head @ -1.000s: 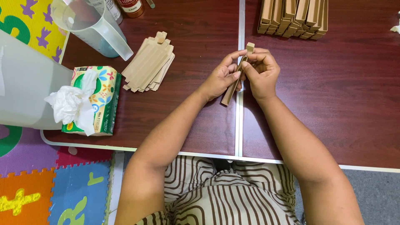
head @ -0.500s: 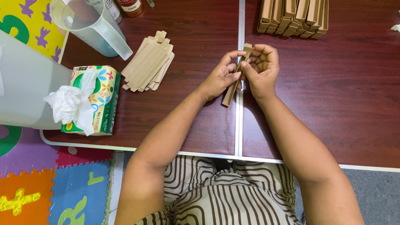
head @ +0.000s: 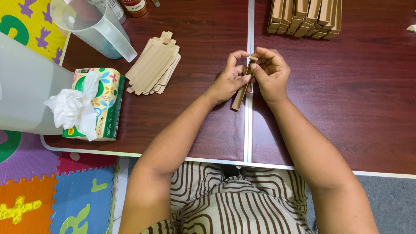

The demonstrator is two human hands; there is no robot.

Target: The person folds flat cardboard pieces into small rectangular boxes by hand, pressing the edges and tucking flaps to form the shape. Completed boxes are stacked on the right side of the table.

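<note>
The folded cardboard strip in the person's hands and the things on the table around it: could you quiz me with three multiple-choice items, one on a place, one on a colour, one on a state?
1. Where does the stack of flat cardboard blanks lie?
A. left of the hands
B. on the floor mat
C. inside the jug

2. What colour is the table?
A. white
B. dark reddish brown
C. green

3. How is the folded cardboard strip held?
A. lying untouched
B. by one hand only
C. by both hands at its upper end

Answers:
1 A: the blanks sit on the table between the tissue pack and the left hand.
2 B: the bare top is dark reddish brown throughout.
3 C: the left hand and right hand both pinch the strip's upper end, while its lower end points toward the table's near edge.
</note>
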